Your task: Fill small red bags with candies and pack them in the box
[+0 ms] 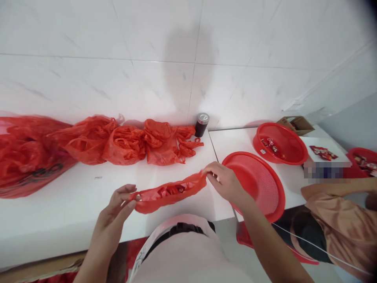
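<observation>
1. Red plastic, stretched long: you've got a small red bag point(169, 192) pulled out between your two hands, just above the near edge of the white table point(73, 196).
2. Its long axis runs left to right across you, tilted, with the left end lower and nearer your body and the right end higher and farther out.
3. Your left hand point(118, 206) has fingers pinched together on the left end, thumb and fingertips clamped on the plastic.
4. Your right hand point(225, 181) grips the right end, fingers closed on a bunched corner of the bag.
5. Something red shows through the bag's middle; what it is I cannot tell.
6. Just beside your right hand sits a red mesh basket point(265, 184), tilted over the table's near edge, the wrist lying in front of its rim.
7. Farther right, a second red basket point(290, 143) rests on the next tabletop with small packets inside.
8. Along the wall lies a heap of crumpled red bags point(141, 141), and at far left a large red sack point(26, 157), both well apart from your hands.
9. A dark can point(201, 125) stands upright against the wall, right at the end of that heap.
10. At the right edge, another person's arm in a tan sleeve point(338, 212) reaches in, near loose red packets point(323, 152) and a cardboard box point(296, 124).
</observation>
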Demonstrator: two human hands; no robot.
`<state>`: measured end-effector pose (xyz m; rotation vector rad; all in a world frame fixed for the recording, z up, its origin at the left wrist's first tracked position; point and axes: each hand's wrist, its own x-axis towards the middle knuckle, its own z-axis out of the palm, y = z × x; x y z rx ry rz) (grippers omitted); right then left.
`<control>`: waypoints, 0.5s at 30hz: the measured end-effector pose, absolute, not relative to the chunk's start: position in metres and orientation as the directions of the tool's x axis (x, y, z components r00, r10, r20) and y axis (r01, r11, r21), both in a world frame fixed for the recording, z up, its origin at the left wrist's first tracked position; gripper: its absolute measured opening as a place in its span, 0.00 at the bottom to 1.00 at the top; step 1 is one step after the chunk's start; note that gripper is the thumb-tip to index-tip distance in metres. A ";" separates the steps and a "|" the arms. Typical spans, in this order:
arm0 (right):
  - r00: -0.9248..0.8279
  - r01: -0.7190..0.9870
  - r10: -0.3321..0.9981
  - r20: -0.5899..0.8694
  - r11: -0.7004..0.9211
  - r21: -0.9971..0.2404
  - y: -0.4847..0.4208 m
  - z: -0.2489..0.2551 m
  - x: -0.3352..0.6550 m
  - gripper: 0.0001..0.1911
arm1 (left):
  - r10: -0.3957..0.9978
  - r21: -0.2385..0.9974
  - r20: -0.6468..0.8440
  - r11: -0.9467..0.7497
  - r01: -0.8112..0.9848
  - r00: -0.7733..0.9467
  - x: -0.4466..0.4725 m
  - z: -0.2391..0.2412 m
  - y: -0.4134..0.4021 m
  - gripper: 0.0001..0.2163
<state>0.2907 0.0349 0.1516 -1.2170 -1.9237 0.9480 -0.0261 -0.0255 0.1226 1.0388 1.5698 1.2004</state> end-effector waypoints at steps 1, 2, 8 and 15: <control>-0.345 0.441 0.925 0.157 0.308 -0.843 0.034 0.153 0.288 0.10 | 0.964 0.988 -0.090 0.119 0.102 -0.251 -0.023 0.127 -0.026 0.10; -0.364 0.416 0.917 0.162 0.315 -0.853 0.032 0.155 0.283 0.10 | 0.973 0.995 -0.046 0.065 0.081 -0.224 -0.019 0.131 -0.027 0.09; -0.660 0.105 0.703 0.264 0.434 -0.895 0.011 0.171 0.225 0.11 | 0.959 0.965 -0.172 0.118 0.235 0.224 0.009 0.134 -0.024 0.27; -0.576 0.188 0.788 0.219 0.388 -0.902 0.018 0.139 0.205 0.11 | 0.924 0.942 -0.295 0.237 0.239 0.244 0.026 0.123 -0.019 0.11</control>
